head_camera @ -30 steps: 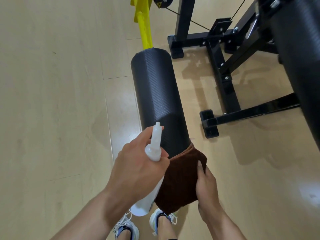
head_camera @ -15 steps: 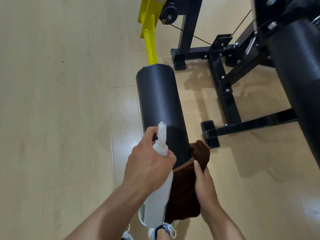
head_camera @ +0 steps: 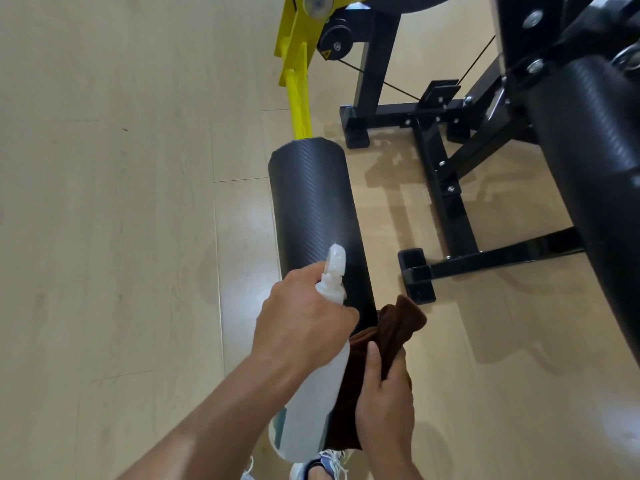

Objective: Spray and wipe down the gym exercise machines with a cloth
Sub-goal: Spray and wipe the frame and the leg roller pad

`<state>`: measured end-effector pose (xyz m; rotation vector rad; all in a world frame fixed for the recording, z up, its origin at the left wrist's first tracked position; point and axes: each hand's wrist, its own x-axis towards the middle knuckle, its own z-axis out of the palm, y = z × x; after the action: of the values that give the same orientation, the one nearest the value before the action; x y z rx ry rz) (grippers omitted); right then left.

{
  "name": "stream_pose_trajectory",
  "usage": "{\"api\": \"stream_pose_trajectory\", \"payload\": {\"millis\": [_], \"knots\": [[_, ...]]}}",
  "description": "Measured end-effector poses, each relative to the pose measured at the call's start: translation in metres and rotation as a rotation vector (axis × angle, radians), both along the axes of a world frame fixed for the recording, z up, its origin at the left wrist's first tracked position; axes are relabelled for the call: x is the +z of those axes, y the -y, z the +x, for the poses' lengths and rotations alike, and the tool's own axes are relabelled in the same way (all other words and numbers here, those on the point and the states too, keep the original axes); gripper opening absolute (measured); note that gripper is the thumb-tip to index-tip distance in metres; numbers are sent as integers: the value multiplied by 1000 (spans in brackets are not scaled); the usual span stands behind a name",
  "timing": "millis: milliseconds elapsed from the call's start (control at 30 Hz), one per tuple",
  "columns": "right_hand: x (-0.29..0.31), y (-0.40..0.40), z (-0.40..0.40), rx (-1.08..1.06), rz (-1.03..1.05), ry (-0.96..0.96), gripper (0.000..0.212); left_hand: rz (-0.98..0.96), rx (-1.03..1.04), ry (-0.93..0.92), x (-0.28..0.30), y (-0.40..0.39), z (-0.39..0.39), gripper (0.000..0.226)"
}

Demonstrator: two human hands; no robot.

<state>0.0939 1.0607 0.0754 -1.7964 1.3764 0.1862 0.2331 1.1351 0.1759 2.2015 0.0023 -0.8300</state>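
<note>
Translucent spray bottle (head_camera: 311, 393) in left hand (head_camera: 298, 327); ribbed black cylindrical pad (head_camera: 315, 216)

I'm getting one view only, head cam, wide-angle, looking steeply down and fwd. It's sitting close over the left hand (head_camera: 304, 327) and right hand (head_camera: 384, 393), w/ the black roller pad (head_camera: 311, 216) running away over the wood floor (head_camera: 104, 237).

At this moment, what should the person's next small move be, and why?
Probably bring the brown cloth up onto the black roller pad and wipe. The left hand aims the spray bottle at the pad, mist visible at the nozzle; the right hand grips the cloth beside its near end.
</note>
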Motion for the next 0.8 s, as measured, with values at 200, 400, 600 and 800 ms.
{"api": "stream_pose_trajectory", "payload": {"millis": [200,400,600,800], "knots": [[-2,-3,-18,-85,-149,-6,38,-4,-28,-29,-6,-8,-10,27],[-3,-1,-18,-66,-112,-11,39,51,-97,29,-12,-14,-24,18],[-3,-6,-17,-114,-106,68,39,48,-77,-74,-21,-34,-54,33],[-6,-8,-26,-167,-85,140,39,103,-330,-21,-32,-44,-84,30]]}}
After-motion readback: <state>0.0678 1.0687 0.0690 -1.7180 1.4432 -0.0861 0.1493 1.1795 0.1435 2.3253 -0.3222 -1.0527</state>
